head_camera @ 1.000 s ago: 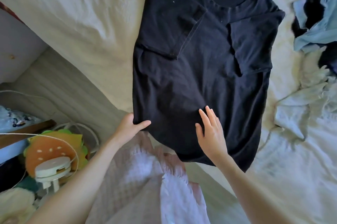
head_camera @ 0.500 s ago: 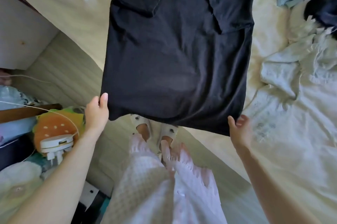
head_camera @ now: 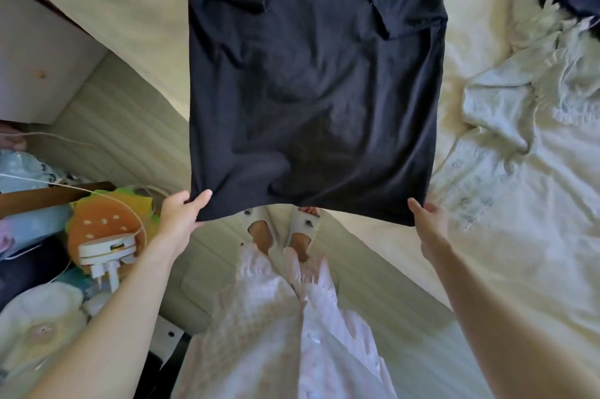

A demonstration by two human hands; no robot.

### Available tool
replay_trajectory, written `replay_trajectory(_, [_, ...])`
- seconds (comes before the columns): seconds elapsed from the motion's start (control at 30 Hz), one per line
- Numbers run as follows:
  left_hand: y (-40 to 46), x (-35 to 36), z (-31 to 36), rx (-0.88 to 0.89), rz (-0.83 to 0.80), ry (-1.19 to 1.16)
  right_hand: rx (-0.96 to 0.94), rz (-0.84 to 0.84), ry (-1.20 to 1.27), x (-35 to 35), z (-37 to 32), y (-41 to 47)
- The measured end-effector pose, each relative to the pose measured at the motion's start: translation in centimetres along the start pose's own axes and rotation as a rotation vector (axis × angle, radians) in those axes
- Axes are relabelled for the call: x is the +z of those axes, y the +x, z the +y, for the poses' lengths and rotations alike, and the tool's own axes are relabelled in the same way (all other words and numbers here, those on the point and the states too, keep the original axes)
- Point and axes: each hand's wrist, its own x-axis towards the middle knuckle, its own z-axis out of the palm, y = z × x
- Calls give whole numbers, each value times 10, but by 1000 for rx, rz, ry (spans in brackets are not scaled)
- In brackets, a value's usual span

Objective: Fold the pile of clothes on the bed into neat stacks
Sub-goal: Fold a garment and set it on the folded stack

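A black shirt lies spread on the cream bed, both sleeves folded in over its front, its hem hanging past the bed's edge toward the person. The left hand pinches the hem's left corner, thumb on top of the cloth and fingers under it. The right hand grips the hem's right corner, thumb up along the edge; its fingers are hidden behind the fabric. Between the hands the hem is stretched nearly straight, lifted clear of the bed. Below it show two feet in pale sandals. Unfolded clothes, pale blue, dark and whitish, lie heaped on the bed to the right of the shirt, apart from it.
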Motion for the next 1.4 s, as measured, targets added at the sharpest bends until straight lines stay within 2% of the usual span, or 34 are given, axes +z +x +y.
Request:
replay_trajectory(0.17, [-12,-14,0,13,140,-119,69,19,299,-7,8,-8])
replay_trajectory(0.27, [-18,-18,3,53,191,-136,79,-51,379,-17,9,-15])
replay_trajectory(0.37, [-21,-18,10,100,233,-82,103,-116,445,-27,9,-19])
replay_trajectory(0.6, [-24,-24,6,62,348,42,269,-29,655,-46,10,-17])
replay_trajectory(0.73, [-31,-18,4,21,295,23,265,-26,659,-49,9,-16])
replay_trajectory(0.93, [-38,-24,13,-100,-9,-454,195,14,682,-49,7,-23])
replay_trajectory(1.07, [-34,-32,13,-196,-160,-551,180,-16,681,-50,8,-29])
replay_trajectory(1.4, [-31,-41,13,-227,-15,-801,217,-25,748,-51,4,-23])
